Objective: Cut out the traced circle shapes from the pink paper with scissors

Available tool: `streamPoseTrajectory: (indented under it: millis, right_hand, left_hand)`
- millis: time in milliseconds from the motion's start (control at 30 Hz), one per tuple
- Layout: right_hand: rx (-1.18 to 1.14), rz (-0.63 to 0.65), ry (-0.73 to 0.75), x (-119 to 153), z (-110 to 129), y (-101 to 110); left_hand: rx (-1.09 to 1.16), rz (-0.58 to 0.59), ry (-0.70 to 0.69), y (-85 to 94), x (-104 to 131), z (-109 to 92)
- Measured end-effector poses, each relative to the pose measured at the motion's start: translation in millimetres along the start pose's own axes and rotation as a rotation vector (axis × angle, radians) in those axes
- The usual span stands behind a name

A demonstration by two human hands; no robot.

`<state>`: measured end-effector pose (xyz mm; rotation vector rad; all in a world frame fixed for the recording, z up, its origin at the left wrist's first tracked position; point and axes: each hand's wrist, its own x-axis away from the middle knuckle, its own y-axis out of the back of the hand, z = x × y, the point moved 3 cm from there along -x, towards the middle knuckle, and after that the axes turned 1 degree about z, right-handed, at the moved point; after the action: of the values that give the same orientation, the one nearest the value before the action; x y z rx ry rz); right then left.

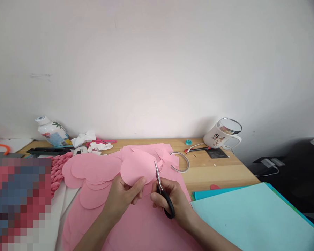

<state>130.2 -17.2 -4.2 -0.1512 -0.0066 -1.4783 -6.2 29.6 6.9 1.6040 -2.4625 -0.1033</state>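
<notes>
My left hand [129, 193] pinches the lower edge of a pink paper piece [138, 168] with a rounded outline, thumb on top. In my right hand [172, 197] is a pair of scissors [168, 203] with black handles, its blades pointing up beside the right edge of the paper. Several rounded pink paper cutouts [96, 169] overlap in a pile left of my left hand. Larger pink sheets [146, 226] lie under both hands. Pink paper scraps [167, 157] rest just beyond the scissors. My fingers hide the paper's lower edge.
A white mug [219, 136] stands at the back right near a silver ring [187, 164]. Light blue sheets [240, 212] lie at right. A white bottle [52, 131], crumpled tissues [85, 138] and a black tool [49, 150] are at back left. The wall rises behind.
</notes>
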Motion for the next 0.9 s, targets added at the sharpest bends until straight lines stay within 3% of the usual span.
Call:
streamPoseTrajectory:
  millis: [300, 633, 900]
  right_hand:
    - [-0.065, -0.001, 0.067, -3.6, -4.7, 3.8]
    - [-0.066, 0.000, 0.066, -2.2, -3.2, 2.1]
    - [-0.024, -0.029, 0.031, -2.3, -4.3, 2.3]
  left_hand:
    - [0.011, -0.077, 0.048, -2.6, 2.9, -3.1]
    - [-0.017, 0.001, 0.023, 0.6, -0.1, 1.3]
    - [-0.033, -0.016, 0.026, -0.3, 0.7, -2.0]
